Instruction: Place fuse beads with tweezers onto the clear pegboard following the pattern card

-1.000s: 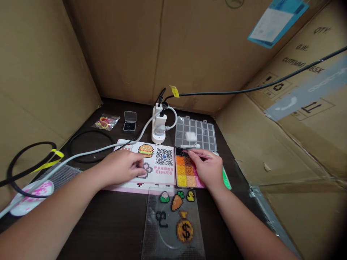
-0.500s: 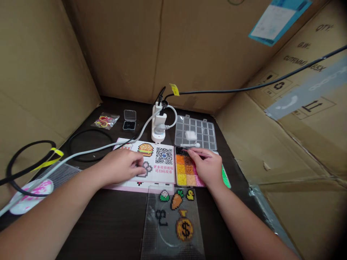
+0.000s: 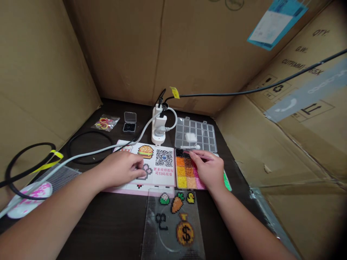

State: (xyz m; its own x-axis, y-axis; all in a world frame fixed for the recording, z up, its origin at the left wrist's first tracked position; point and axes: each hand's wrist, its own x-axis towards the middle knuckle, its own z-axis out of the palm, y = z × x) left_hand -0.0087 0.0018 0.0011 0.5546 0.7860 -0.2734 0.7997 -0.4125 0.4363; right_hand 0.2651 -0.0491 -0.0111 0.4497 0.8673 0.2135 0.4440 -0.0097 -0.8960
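1. Clock centred on the pattern sheet [image 3: 162, 180]. Bead tray [image 3: 189, 189] at 3 o'clock, just beside it; clear pegboard [image 3: 151, 245] at 5, its top edge near the sheet's lower edge.
2. Right hand [image 3: 208, 168], over the tray: thumb and forefinger pinch slim pink tweezers [image 3: 203, 156], held low and slanting to 9, presumably so the tips reach the black beads [image 3: 179, 153]. Can't tell if a bead is caught.
3. Left hand [image 3: 121, 168], on the sheet's 9 o'clock side: fingers loosely curled, thumb near the forefinger. Can't tell whether they grip anything (palm hidden); perhaps parked there to steady the paper.
4. Tray's lid [image 3: 208, 138] lies at 2, folded back, likely for free access to the colours.
5. Counts: two hands, one pair of tweezers, one tray, two sheets overlapping. Five bead figures on the pegboard: carrot, duck, money bag, green-and-white piece, black outline.
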